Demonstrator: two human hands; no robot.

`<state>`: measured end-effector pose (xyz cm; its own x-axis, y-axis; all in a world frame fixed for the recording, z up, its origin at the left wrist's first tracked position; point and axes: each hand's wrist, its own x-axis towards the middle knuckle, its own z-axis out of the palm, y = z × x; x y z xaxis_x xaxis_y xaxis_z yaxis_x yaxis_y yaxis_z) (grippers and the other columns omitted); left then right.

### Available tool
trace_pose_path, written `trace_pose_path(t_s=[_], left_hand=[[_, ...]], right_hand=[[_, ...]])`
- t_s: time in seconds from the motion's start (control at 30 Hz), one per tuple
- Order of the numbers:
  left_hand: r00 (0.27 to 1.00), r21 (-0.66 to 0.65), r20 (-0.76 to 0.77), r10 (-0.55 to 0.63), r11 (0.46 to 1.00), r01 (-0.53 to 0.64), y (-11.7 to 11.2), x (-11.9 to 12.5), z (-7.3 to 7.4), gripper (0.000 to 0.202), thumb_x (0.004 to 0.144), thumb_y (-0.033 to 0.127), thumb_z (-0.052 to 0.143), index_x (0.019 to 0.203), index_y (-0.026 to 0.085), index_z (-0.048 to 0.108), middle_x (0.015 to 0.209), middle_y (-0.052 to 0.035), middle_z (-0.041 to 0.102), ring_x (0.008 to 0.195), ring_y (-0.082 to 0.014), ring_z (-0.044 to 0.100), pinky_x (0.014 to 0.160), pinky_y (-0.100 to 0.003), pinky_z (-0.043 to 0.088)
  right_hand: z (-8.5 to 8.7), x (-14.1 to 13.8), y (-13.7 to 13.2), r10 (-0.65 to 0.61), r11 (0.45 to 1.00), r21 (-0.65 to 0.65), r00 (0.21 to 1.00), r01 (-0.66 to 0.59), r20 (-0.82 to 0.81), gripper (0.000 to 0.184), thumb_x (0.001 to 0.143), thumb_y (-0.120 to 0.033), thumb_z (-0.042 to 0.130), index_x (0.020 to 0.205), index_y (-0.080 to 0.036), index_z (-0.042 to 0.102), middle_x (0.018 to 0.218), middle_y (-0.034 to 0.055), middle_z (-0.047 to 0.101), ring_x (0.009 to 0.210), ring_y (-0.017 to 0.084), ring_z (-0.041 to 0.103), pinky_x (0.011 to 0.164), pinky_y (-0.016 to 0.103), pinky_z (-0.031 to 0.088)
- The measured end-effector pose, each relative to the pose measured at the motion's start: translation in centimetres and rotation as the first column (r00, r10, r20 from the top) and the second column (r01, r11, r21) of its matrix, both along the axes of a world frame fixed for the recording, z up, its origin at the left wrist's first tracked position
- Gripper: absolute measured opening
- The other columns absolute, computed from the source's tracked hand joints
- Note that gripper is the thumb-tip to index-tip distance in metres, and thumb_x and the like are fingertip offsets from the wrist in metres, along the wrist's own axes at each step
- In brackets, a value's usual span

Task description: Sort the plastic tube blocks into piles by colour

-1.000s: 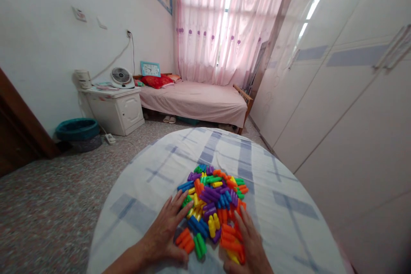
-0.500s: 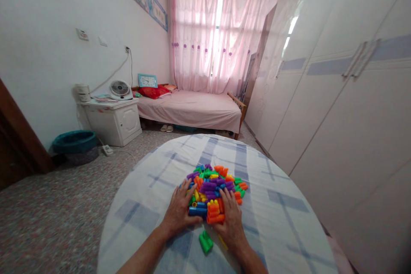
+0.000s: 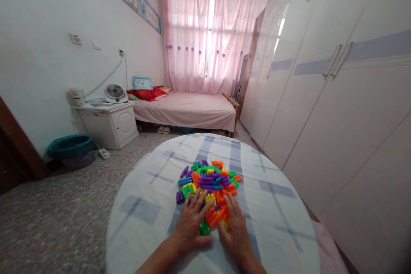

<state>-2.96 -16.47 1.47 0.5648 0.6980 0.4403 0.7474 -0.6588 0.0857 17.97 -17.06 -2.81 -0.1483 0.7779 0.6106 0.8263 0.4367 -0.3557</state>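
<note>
A heap of bullet-shaped plastic building blocks in purple, orange, green, blue and yellow lies on the round table; purple blocks (image 3: 206, 182) show at its middle. My left hand (image 3: 192, 224) rests at the near left edge of the heap, fingers spread over several blocks and thumb stretched to the right. At the near right edge lies my right hand (image 3: 236, 230), its fingers extended against the orange blocks (image 3: 215, 217). Between the two hands sits a green block (image 3: 204, 227), partly covered by the left one. Neither hand grips a block. Some pieces are hidden beneath the fingers.
A checked white-and-blue cloth (image 3: 282, 218) covers the round table. Beyond it stand a pink-covered bed (image 3: 186, 109) and a white cabinet (image 3: 123, 126) with a small fan (image 3: 115, 93). A teal-lined bin (image 3: 70, 147) is at left, a white wardrobe (image 3: 308, 107) at right.
My left hand has shifted from the heap's left side to its near edge. The near blocks are rearranged, and the green block that lay apart now touches the heap. The camera view has turned slightly.
</note>
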Motion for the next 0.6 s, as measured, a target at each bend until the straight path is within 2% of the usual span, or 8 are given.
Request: trace_pose_path(t_s=[0.17,0.3,0.4,0.47,0.53,0.6], left_hand=[[0.993,0.138,0.013,0.121,0.983,-0.122,1.8,1.0,-1.0,0.086,0.071,0.05,0.063,0.143,0.025,0.025,0.15,-0.0126,0.027,0.136,-0.0353,0.025,0.106,-0.057,0.021],[0.986,0.15,0.047,0.162,0.975,-0.167,2.5,0.2,-1.3,0.079,0.076,0.052,0.057,0.143,0.023,0.027,0.148,-0.0135,0.03,0.135,-0.0349,0.026,0.106,-0.058,0.02],[0.993,0.101,0.053,0.108,0.988,-0.113,2.1,-1.0,-0.9,0.086,0.071,0.062,0.057,0.143,0.026,0.027,0.149,-0.0123,0.027,0.136,-0.0372,0.024,0.106,-0.061,0.019],[0.984,0.055,0.12,0.129,0.989,-0.137,2.3,-1.8,-0.6,0.082,0.073,0.062,0.056,0.142,0.027,0.028,0.15,-0.0105,0.026,0.137,-0.0361,0.022,0.107,-0.06,0.019],[0.93,-0.022,0.263,0.258,0.965,-0.262,3.1,-2.5,-0.7,0.067,0.082,0.052,0.049,0.141,0.027,0.031,0.15,-0.0088,0.027,0.138,-0.0321,0.021,0.109,-0.058,0.021],[0.811,-0.145,0.415,0.412,0.91,-0.388,4.6,-3.0,-1.1,0.056,0.088,0.043,0.041,0.14,0.024,0.033,0.149,-0.009,0.03,0.138,-0.0281,0.022,0.11,-0.054,0.023]], right_hand=[[-1.4,-1.3,1.3,-0.084,0.996,0.03,0.995,0.085,-0.044,0.069,0.085,-0.024,0.043,0.146,-0.024,0.011,0.148,0.0106,0.028,0.135,0.03,0.026,0.102,0.053,0.035],[-1.8,-2.2,2.4,-0.097,0.994,0.04,0.994,0.099,-0.042,0.062,0.087,-0.027,0.041,0.145,-0.025,0.019,0.147,0.0087,0.031,0.136,0.029,0.026,0.104,0.053,0.032],[-1.0,-0.2,3.9,-0.114,0.993,0.018,0.988,0.116,-0.109,0.057,0.089,-0.034,0.036,0.144,-0.022,0.023,0.147,0.008,0.03,0.137,0.027,0.024,0.107,0.051,0.029],[-0.2,2.3,5.7,-0.196,0.98,-0.03,0.964,0.194,-0.177,0.055,0.09,-0.039,0.033,0.141,-0.019,0.028,0.147,0.0094,0.031,0.137,0.026,0.024,0.108,0.051,0.027],[0.5,4.7,8.0,-0.277,0.96,-0.101,0.938,0.261,-0.208,0.052,0.089,-0.042,0.033,0.135,-0.017,0.04,0.14,0.012,0.041,0.133,0.027,0.031,0.108,0.051,0.027],[0.9,6.1,10.2,-0.258,0.964,-0.116,0.949,0.24,-0.181,0.046,0.088,-0.043,0.034,0.122,-0.019,0.054,0.13,0.0118,0.052,0.128,0.027,0.04,0.105,0.049,0.032]])
